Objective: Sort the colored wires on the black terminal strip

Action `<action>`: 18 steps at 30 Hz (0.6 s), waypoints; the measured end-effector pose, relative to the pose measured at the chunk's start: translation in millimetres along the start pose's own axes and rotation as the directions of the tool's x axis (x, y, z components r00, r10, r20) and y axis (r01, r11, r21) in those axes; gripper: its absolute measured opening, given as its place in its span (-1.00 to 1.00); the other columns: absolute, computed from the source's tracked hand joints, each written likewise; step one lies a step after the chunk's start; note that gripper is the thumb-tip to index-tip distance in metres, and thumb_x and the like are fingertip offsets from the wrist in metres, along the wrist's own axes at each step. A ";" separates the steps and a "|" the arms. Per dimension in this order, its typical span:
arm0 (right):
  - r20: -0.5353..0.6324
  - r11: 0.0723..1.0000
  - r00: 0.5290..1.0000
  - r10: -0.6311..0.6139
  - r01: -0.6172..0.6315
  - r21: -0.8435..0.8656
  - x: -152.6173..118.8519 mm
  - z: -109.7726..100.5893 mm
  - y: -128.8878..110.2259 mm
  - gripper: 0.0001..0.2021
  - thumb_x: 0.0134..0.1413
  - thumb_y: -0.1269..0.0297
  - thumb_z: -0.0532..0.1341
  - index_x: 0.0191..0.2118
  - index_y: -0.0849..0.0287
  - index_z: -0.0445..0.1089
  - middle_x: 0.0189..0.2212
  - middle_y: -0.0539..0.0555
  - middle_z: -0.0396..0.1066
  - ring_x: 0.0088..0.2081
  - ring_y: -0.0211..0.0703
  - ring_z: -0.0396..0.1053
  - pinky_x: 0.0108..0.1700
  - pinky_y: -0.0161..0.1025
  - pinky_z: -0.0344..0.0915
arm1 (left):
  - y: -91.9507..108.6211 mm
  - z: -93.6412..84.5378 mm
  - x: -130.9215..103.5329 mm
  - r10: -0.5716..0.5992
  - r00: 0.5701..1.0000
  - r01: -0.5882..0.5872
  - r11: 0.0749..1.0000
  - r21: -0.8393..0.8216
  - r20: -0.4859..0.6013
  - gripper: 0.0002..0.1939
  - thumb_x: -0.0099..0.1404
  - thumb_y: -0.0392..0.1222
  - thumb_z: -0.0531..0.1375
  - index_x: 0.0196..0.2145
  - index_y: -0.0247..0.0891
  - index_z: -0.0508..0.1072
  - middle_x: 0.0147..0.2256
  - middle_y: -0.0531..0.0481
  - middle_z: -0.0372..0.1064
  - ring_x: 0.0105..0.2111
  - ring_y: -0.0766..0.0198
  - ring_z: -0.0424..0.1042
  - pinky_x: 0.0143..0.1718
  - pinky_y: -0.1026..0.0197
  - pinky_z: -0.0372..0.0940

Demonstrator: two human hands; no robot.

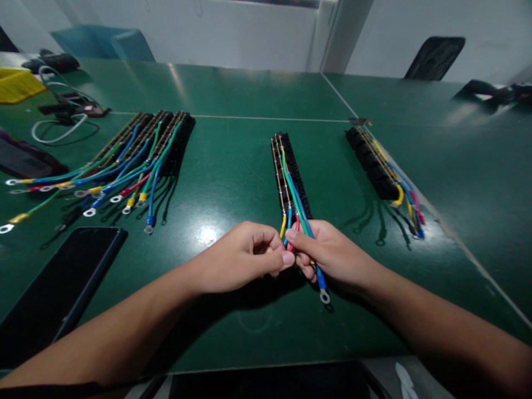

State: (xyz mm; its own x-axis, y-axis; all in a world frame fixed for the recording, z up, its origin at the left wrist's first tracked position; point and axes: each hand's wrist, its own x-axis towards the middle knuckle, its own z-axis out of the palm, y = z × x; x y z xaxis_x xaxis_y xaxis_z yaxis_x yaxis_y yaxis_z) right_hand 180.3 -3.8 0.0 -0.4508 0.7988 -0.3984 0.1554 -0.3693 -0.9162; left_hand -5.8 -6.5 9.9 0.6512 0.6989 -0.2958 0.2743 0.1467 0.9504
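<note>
A long black terminal block with brass-coloured strips lies on the green table, its near end toward me. Yellow, blue, red and green wires run along it toward my hands. My right hand is closed around the wire bundle, thumb on top. Below it a blue-sleeved ring lug hangs out, its eye visible. My left hand pinches at the ends of the shorter wires, beside the right fingertips. Its fingers hide exactly which wire end it grips; a red wire shows right at the fingertips.
Several similar wired blocks lie together at left, lugs spread toward me. Another wired block lies at right, beside a table seam. A black phone lies near the left front edge. Cables and a yellow bin stand far left.
</note>
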 end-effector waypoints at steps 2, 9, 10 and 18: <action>0.004 1.000 1.000 -0.002 0.002 0.007 -0.5 0.1 -0.3 -0.72 0.14 0.09 0.19 -0.42 0.20 0.24 -0.73 -0.15 0.21 -0.72 -0.41 0.17 -0.67 -0.44 0.16 | 0.7 -0.6 -0.3 -0.009 1.000 0.009 1.000 -0.008 0.016 -0.70 0.31 -0.07 0.13 -0.44 -0.38 0.34 -0.53 0.11 0.23 -0.54 0.48 0.14 -0.54 0.39 0.04; 0.012 1.000 1.000 -0.005 0.005 -0.012 0.9 -0.9 1.6 -0.73 0.19 0.11 0.14 -0.41 0.20 0.24 -0.75 -0.14 0.21 -0.73 -0.41 0.15 -0.67 -0.45 0.13 | 1.4 -1.6 1.5 -0.012 0.996 0.012 1.000 0.005 0.085 -0.72 0.34 -0.10 0.09 -0.40 -0.39 0.39 -0.49 0.06 0.29 -0.49 0.45 0.20 -0.47 0.37 0.10; 0.004 1.000 1.000 -0.004 0.004 -0.012 1.3 -0.7 1.9 -0.73 0.18 0.11 0.14 -0.41 0.20 0.24 -0.76 -0.14 0.20 -0.73 -0.41 0.14 -0.67 -0.45 0.11 | 0.9 -1.0 1.6 -0.016 0.998 0.015 1.000 0.011 0.068 -0.72 0.33 -0.11 0.10 -0.43 -0.39 0.37 -0.51 0.08 0.27 -0.51 0.45 0.19 -0.48 0.37 0.08; -0.012 0.999 1.000 0.004 -0.004 0.042 0.3 1.9 1.2 -0.74 0.14 0.13 0.18 -0.44 0.21 0.27 -0.78 -0.14 0.19 -0.75 -0.43 0.10 -0.70 -0.47 0.04 | -4.8 4.7 3.3 0.050 0.999 -0.051 0.999 -0.020 -0.018 -0.71 0.27 -0.16 0.16 -0.51 -0.30 0.16 -0.58 0.18 0.06 -0.56 0.48 0.02 -0.56 0.37 -0.04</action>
State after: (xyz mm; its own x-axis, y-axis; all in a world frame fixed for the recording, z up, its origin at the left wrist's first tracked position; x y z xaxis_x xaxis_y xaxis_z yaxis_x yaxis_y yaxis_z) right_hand 178.6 -4.9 -1.2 -0.4397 0.8027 -0.4030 0.1206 -0.3918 -0.9121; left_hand -1.6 -8.2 3.9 0.6510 0.7182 -0.2457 0.2268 0.1249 0.9659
